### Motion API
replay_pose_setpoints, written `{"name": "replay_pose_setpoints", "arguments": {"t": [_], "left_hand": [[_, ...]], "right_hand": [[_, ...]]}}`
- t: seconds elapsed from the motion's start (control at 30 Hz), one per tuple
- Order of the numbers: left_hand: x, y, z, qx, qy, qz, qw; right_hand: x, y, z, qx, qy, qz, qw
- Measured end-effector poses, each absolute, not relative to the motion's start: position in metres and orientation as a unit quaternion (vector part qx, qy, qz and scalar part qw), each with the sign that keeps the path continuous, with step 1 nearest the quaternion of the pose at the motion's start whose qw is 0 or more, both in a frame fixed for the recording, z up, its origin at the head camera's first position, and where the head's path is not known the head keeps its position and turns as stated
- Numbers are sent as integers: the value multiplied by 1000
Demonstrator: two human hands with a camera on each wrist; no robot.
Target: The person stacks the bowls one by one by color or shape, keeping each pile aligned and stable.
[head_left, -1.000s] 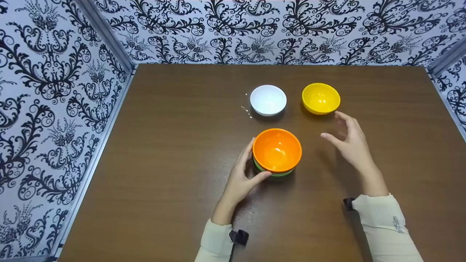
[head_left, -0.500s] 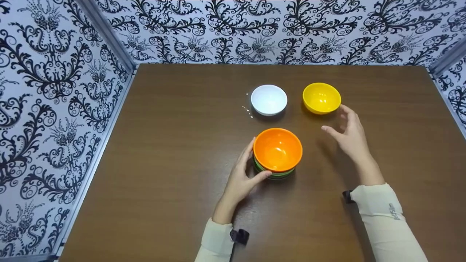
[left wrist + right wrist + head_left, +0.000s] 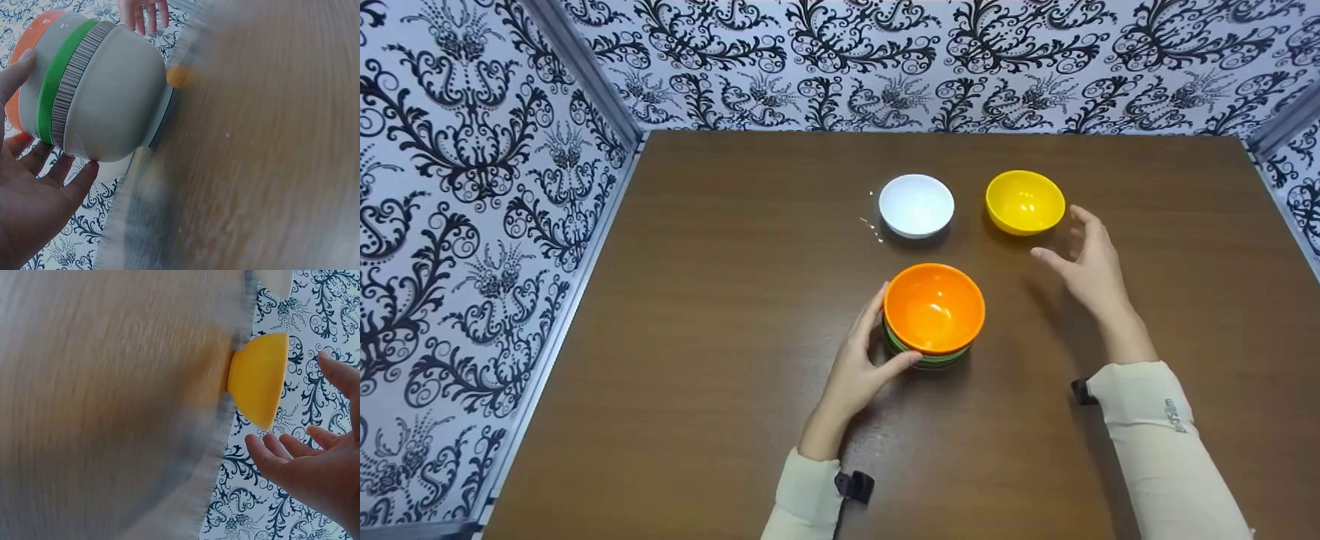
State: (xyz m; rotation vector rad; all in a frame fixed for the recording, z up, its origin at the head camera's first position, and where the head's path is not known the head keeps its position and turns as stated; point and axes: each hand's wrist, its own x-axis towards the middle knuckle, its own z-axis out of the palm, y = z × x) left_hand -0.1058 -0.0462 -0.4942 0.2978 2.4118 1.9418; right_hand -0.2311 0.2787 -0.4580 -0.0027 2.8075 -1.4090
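An orange bowl tops a nested stack of bowls on the table. Below it, the left wrist view shows a green rim, a dark-striped band and a pale bowl. My left hand grips the stack from the left, thumb at the near side and fingers round the far side. Beyond and to the right sits a yellow bowl, upright. My right hand hovers at its near right side, fingers spread and loosely bent, holding nothing. The right wrist view shows a gap between the fingertips and the yellow bowl.
A white bowl stands left of the yellow one. Several tiny white specks lie on the brown table beside it. Patterned walls rise along the back and the left side.
My right hand has moved forward and slightly right, along the near right side of the yellow bowl. The left hand keeps its grip on the stack, which has not moved.
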Motion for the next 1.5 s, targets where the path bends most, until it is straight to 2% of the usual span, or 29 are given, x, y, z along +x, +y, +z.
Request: {"name": "replay_pose_setpoints", "arguments": {"t": [1.5], "left_hand": [[-106,-46,-493,87,781,618,12]], "right_hand": [[-264,284,-467,42,882,-467,37]]}}
